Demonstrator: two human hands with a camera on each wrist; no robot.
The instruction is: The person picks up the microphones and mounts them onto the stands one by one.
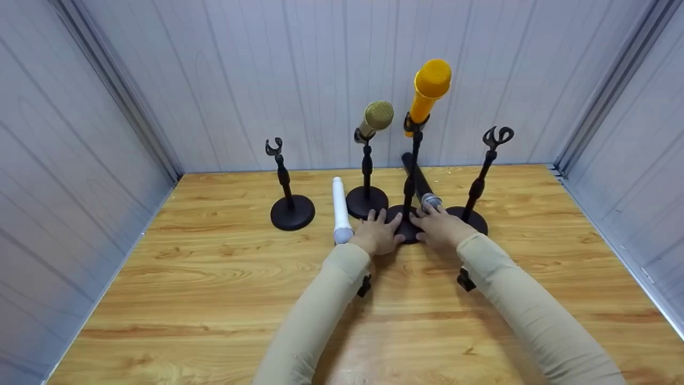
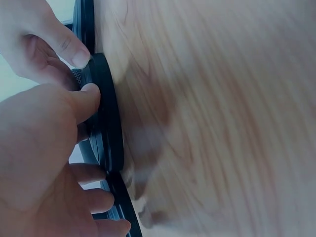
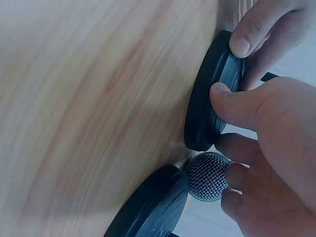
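Head view, middle stand [image 1: 410, 176]: stands upright on counter [image 1: 214, 299], between both hands, with yellow microphone [image 1: 433, 80] tilted in clip at top.
Round base [image 1: 409, 233]: lies flat at foot of middle stand, under fingertips from both sides.
Grip, left hand [image 1: 375, 235]: spread, not closed; touches base rim with thumb, reaches toward neighbouring base with other fingers.
Grip, right hand [image 1: 441, 227]: also spread; rests thumb on near rim, with other fingers by black microphone's mesh head, touching or just apart, cannot tell.
Handling: looks stiff, likely weighted below and top-heavy if tipped; may slide smoothly on counter.
Hold: best taken low, by opposite sides of base; not by yellow microphone, perhaps loose in clip.
Black microphone [image 1: 422, 183]: lies behind middle stand, head toward right hand.
Gold microphone [image 1: 378, 116]: sits tilted on shorter stand [image 1: 367, 163], just left of middle.
White microphone [image 1: 340, 206]: lies beside left hand, head nearest.
Left stand [image 1: 285, 179]: stands well apart, with bare clip.
Right stand [image 1: 477, 187]: stands beside right hand, clip likewise bare.
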